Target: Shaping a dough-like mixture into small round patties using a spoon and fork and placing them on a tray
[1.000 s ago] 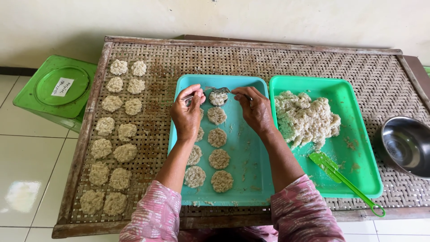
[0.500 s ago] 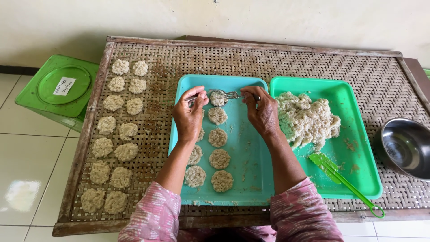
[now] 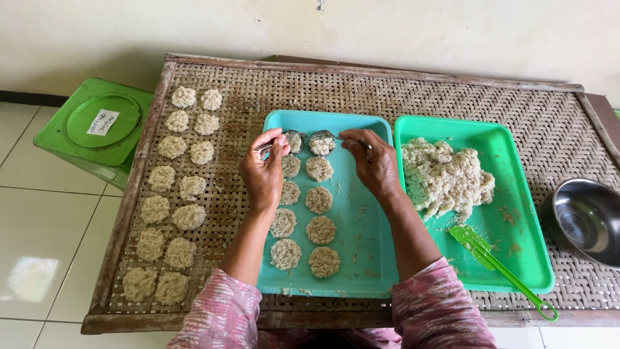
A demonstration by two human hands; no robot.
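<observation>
We wear pink sleeves (image 3: pixel 223 317) patterned with white streaks, ending well back from our fingers (image 3: pixel 274 143). Forearms, wrists and both hands are bare, without rings or a watch.

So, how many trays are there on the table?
2. The teal tray lies in the middle and holds the patties. The green tray lies just right of it and holds a rice heap. None seems hidden.
</observation>
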